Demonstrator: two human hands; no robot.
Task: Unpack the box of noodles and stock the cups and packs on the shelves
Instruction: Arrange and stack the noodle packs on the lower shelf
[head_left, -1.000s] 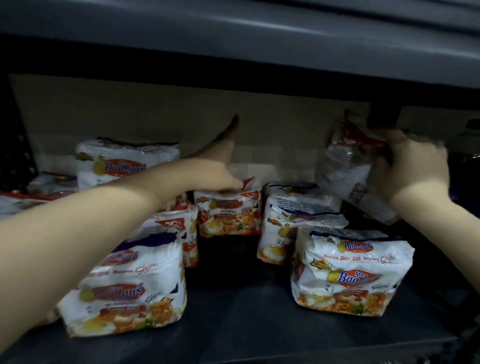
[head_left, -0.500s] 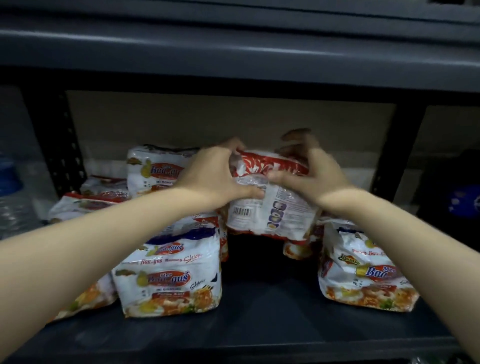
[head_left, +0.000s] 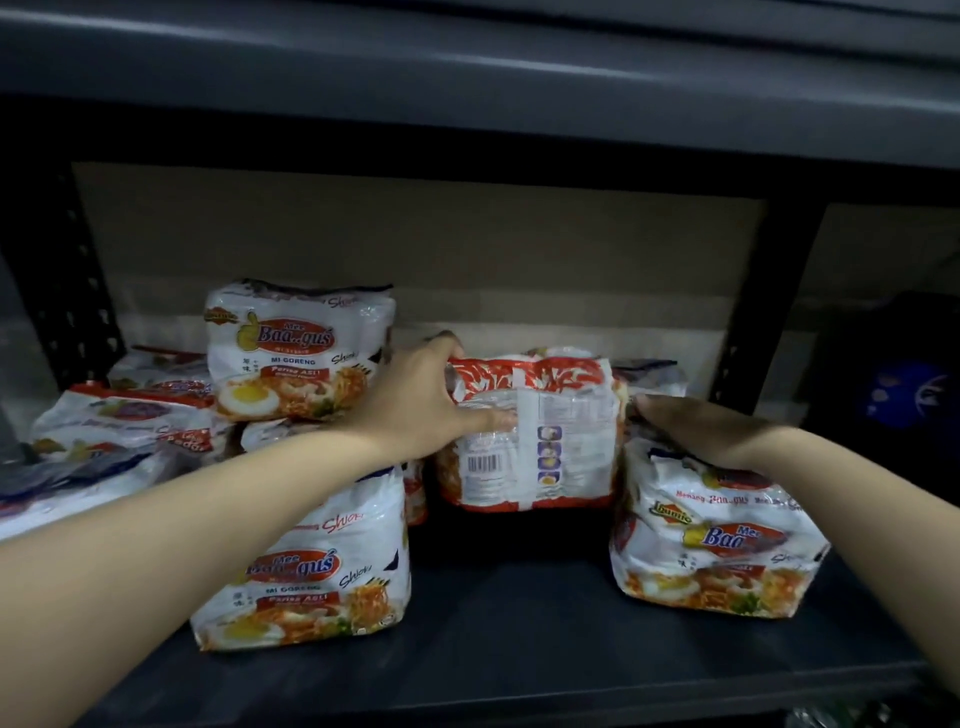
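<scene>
Left hand (head_left: 415, 400) gripping noodle pack (head_left: 535, 431), right hand (head_left: 696, 426) beside

red-white noodle pack (head_left: 535, 431) upright mid-shelf, barcode side forward, between front-left pack (head_left: 306, 561) and front-right pack (head_left: 717, 540).

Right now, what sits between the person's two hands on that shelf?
In the head view, a red-and-white noodle pack stands between them, back label facing out. The left hand grips its left edge; the right hand rests at its right side.
</scene>
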